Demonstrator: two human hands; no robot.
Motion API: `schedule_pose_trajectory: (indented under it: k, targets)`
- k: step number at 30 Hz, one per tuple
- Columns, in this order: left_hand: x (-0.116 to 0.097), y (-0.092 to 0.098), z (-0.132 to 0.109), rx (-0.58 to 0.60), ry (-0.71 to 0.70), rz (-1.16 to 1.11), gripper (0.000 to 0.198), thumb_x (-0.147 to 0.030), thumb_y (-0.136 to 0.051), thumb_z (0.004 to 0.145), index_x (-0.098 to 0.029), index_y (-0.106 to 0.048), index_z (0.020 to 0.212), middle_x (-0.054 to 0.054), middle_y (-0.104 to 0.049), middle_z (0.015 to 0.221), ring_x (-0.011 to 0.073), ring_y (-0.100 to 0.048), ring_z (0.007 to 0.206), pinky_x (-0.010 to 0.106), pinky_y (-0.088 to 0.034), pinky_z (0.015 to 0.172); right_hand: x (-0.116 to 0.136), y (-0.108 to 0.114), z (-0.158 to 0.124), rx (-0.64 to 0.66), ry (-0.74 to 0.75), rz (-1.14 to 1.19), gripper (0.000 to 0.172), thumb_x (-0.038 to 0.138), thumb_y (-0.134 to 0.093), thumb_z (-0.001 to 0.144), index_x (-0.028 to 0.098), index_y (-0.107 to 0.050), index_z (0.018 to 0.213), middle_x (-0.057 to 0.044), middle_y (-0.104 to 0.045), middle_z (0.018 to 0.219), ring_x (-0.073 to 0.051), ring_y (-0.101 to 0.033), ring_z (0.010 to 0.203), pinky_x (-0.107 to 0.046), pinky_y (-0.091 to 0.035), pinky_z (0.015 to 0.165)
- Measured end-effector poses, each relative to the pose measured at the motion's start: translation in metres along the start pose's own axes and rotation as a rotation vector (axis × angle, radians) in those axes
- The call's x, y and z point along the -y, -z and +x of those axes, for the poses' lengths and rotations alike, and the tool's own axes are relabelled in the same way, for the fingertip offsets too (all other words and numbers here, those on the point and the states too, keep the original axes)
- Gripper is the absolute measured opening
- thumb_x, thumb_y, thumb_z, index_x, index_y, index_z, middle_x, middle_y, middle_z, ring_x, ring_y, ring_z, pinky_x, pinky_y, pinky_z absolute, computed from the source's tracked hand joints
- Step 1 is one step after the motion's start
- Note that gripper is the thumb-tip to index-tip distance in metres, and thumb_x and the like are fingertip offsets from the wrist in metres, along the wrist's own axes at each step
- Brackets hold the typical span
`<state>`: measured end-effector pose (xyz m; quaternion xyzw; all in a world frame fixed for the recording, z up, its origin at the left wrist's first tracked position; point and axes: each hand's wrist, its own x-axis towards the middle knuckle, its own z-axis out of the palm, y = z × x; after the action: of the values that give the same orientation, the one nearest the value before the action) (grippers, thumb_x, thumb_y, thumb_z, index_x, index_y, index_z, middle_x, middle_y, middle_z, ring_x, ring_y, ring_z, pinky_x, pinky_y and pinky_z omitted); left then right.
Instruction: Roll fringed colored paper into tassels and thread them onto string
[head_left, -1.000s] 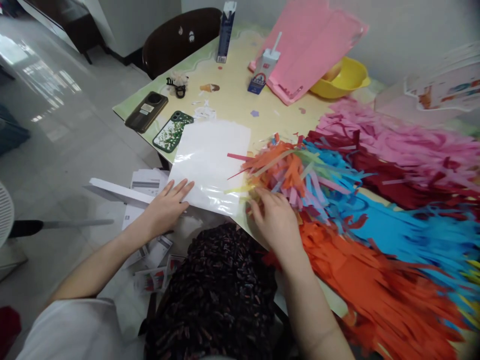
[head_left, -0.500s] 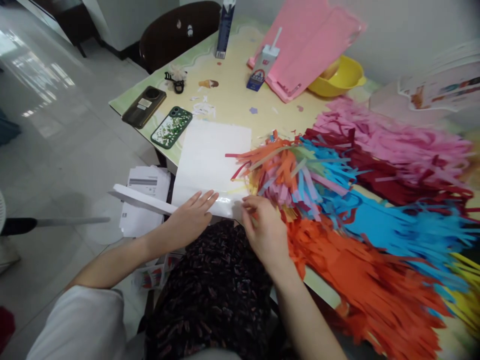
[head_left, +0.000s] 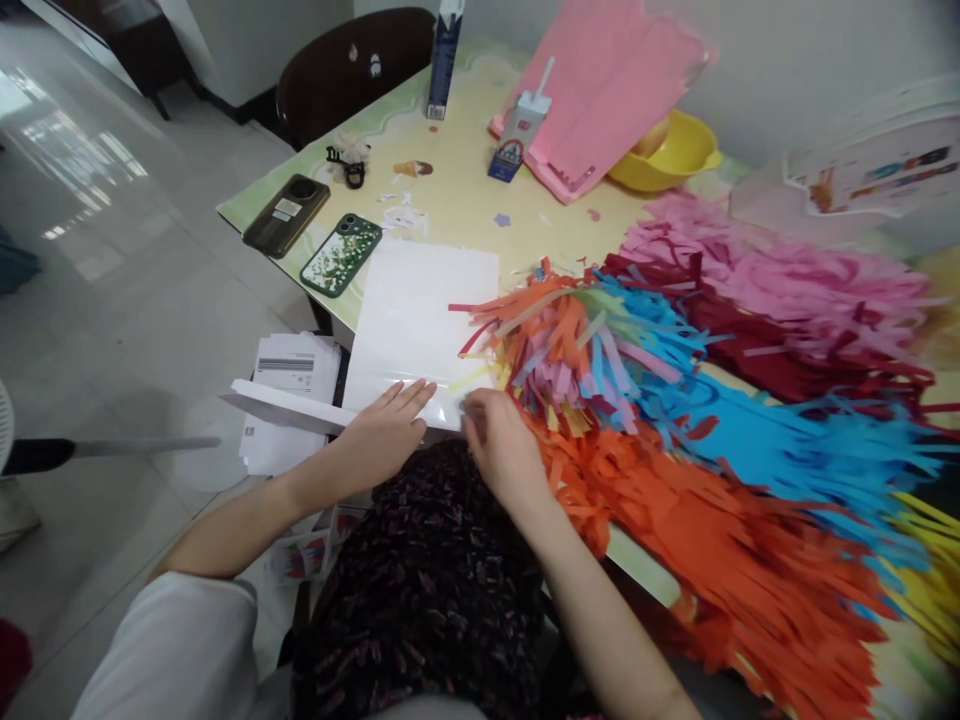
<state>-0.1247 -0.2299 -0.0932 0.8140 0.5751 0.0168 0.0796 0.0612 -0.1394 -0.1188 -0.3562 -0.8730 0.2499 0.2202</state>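
A white sheet (head_left: 424, 300) lies at the table's near edge, with a glossy strip (head_left: 444, 410) along its near side. My left hand (head_left: 381, 435) rests flat over this near side, fingers stretched out. From beneath it a long, stiff-looking white strip (head_left: 289, 402) sticks out leftward past the table. At the right end of the glossy strip, my right hand (head_left: 499, 440) is closed in a pinch on it; the fingertips partly hide the spot. Mixed coloured paper fringe (head_left: 562, 350) overlaps the sheet's right side, close to my right hand.
Orange (head_left: 675, 520), blue (head_left: 765, 430) and pink fringed paper (head_left: 787, 270) covers the right side. Two phones (head_left: 286, 215) lie at the left edge. Beyond are a drink carton (head_left: 519, 138), a pink folder-like item (head_left: 592, 90) and a yellow bowl (head_left: 675, 155). Printed papers (head_left: 289, 440) sit below left.
My right hand has shifted slightly left along the near edge, still pinched. The white strip's outer end has tilted and dropped a little. My left hand stays about where it was.
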Motion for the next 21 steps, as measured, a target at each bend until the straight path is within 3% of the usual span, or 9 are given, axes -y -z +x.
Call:
schedule_pose_trajectory:
  k: [5, 21]
  targets:
    - [-0.0004, 0.0014, 0.0, -0.01, 0.006, -0.03, 0.025, -0.007, -0.05, 0.087, -0.004, -0.068, 0.103, 0.026, -0.039, 0.154, 0.0314, -0.034, 0.147, 0.046, -0.029, 0.122, -0.0125, 0.0081, -0.0016, 0.008, -0.037, -0.064, 0.018, 0.014, -0.045, 0.091, 0.019, -0.053, 0.106, -0.014, -0.062, 0.102, -0.027, -0.062, 0.096, -0.041, -0.053, 0.084]
    - [-0.0037, 0.0027, 0.0008, 0.003, 0.027, -0.022, 0.026, -0.004, -0.051, 0.083, -0.004, -0.067, 0.104, 0.027, -0.038, 0.154, 0.0335, -0.033, 0.147, 0.046, -0.032, 0.121, -0.0084, 0.0107, 0.0011, 0.062, -0.029, -0.028, 0.023, 0.01, -0.04, 0.09, 0.018, -0.054, 0.107, -0.014, -0.059, 0.107, -0.026, -0.061, 0.098, -0.042, -0.053, 0.087]
